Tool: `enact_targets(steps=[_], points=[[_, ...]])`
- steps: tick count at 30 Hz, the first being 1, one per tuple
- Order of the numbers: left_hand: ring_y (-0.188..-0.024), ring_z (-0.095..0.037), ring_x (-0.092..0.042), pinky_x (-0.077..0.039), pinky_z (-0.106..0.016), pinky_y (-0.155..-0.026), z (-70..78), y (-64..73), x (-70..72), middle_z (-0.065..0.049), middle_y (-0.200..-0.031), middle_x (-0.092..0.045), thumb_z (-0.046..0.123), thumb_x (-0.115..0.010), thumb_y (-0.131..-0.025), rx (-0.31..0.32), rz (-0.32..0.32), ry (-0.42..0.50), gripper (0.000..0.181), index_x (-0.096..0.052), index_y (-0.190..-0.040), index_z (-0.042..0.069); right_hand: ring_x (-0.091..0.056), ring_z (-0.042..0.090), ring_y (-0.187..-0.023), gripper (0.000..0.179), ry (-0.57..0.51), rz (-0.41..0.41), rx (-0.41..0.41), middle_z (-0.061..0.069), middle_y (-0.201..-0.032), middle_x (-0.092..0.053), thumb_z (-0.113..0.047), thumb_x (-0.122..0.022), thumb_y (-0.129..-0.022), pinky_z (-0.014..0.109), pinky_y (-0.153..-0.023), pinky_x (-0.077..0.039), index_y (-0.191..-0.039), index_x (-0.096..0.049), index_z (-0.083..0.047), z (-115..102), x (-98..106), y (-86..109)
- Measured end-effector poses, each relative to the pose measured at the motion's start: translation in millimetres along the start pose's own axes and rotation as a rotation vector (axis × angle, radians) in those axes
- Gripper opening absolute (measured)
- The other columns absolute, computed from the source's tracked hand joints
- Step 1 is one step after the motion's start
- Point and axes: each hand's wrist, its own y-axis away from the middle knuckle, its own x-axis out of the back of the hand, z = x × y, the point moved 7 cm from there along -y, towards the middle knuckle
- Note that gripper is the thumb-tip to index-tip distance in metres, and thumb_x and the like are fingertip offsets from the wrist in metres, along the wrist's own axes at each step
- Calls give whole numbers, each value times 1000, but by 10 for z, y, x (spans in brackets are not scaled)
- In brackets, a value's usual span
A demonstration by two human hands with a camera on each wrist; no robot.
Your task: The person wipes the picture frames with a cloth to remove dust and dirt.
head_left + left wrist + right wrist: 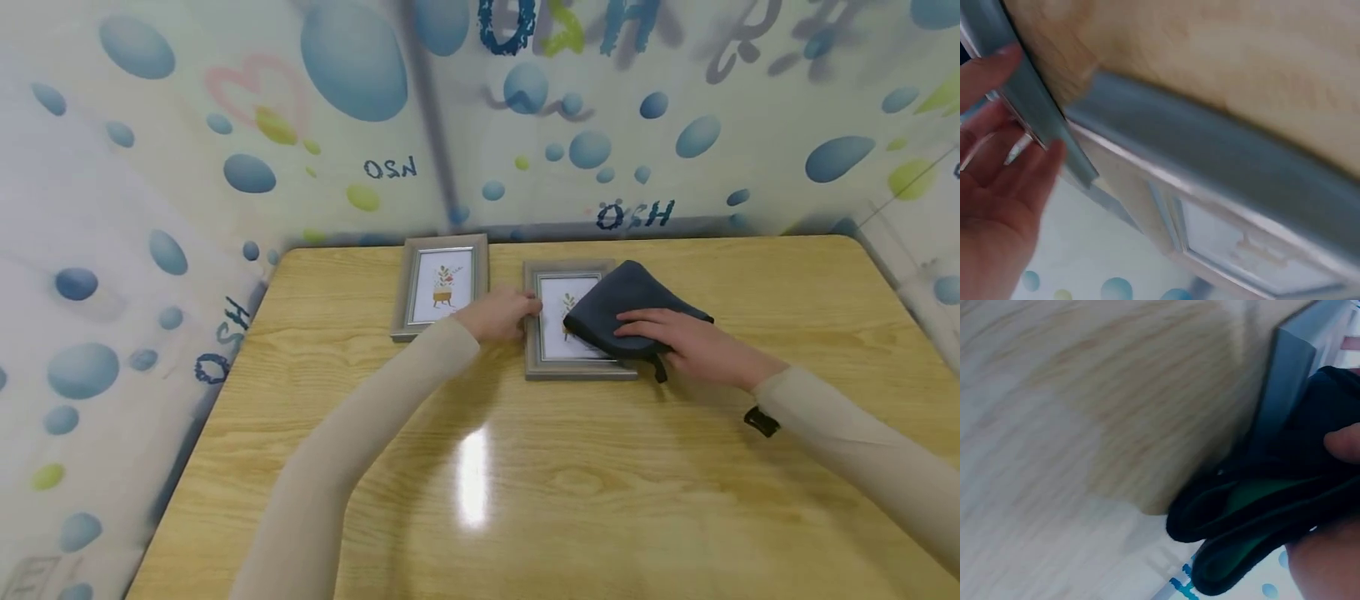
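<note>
Two grey picture frames with plant prints lie on the table. The right picture frame has its left edge at my left hand; the fingers and thumb grip that edge, also seen close up in the left wrist view. My right hand holds a folded dark blue cloth against this frame, covering the right part of its print. In the right wrist view the cloth's folds show green inside, next to the frame's corner. To the left of my left hand lies the other picture frame.
The wooden table reaches back to a wall printed with blue drops and letters. A black band is at the right cuff. A bright glare spot marks the tabletop.
</note>
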Motion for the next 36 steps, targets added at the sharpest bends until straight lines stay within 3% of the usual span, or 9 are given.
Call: enact_targets(steps=[3,6,11,13,16,19,23,31,36], points=[[-122,-31,-51,-42,-33,-101,47,64,-25,-19,-134,-52,1,-67,-87,-4,9,-36,37,-59,-123,-1,-40,39,-129,60,-39,0,-64,17,-142,-45,19,-46,-81,57,-98,-38,-135,-52,-6,33,59,-92],[-131,-35,-42,-35,-36,-107,167,171,0,-24,-140,-45,3,-65,-88,-9,75,-113,37,-58,-124,-4,-41,40,-128,57,-91,41,-116,20,-139,-47,17,-46,-83,57,-99,-36,-136,-50,-3,54,159,-244],[-109,-26,-58,-49,-31,-90,506,411,-22,-14,-120,-59,13,-67,-90,-34,164,-220,26,-66,-113,2,-43,40,-127,50,-142,99,-152,22,-134,-49,14,-46,-87,56,-101,-35,-135,-49,0,20,273,-620],[-101,-22,-59,-52,-30,-83,648,481,-82,-9,-112,-62,14,-66,-92,-61,161,-289,20,-68,-110,6,-41,39,-128,50,-140,77,-142,22,-136,-48,13,-44,-88,55,-102,-35,-136,-48,0,-27,255,-766],[-100,-20,-59,-51,-30,-83,781,544,-178,-4,-110,-63,12,-63,-93,-77,148,-433,17,-70,-109,13,-40,39,-130,50,-129,-2,-77,22,-138,-46,13,-46,-89,55,-102,-35,-138,-47,0,-161,144,-949],[-99,-19,-58,-52,-29,-80,825,569,-227,-1,-110,-63,8,-60,-95,-72,160,-542,20,-71,-109,17,-40,39,-130,51,-83,-93,8,22,-141,-45,10,-51,-89,54,-102,-36,-139,-48,-1,-319,-41,-1054],[-94,-16,-58,-53,-26,-73,846,568,-228,1,-107,-64,12,-58,-97,-81,192,-586,20,-72,-109,18,-43,38,-128,50,36,-128,65,21,-141,-46,6,-55,-89,53,-99,-40,-139,-49,-1,-424,-217,-1129],[-87,-14,-61,-51,-23,-70,886,503,-234,1,-101,-66,8,-61,-93,-96,172,-633,19,-74,-101,19,-36,40,-133,52,223,-143,-76,21,-145,-41,5,-54,-92,56,-99,-39,-143,-44,-1,-213,-153,-1438],[-85,-14,-61,-52,-22,-65,913,479,-245,1,-97,-66,6,-62,-92,-77,155,-608,20,-74,-100,20,-31,40,-136,53,294,-146,-128,21,-148,-37,3,-55,-93,57,-100,-37,-145,-41,0,-41,-111,-1587]])
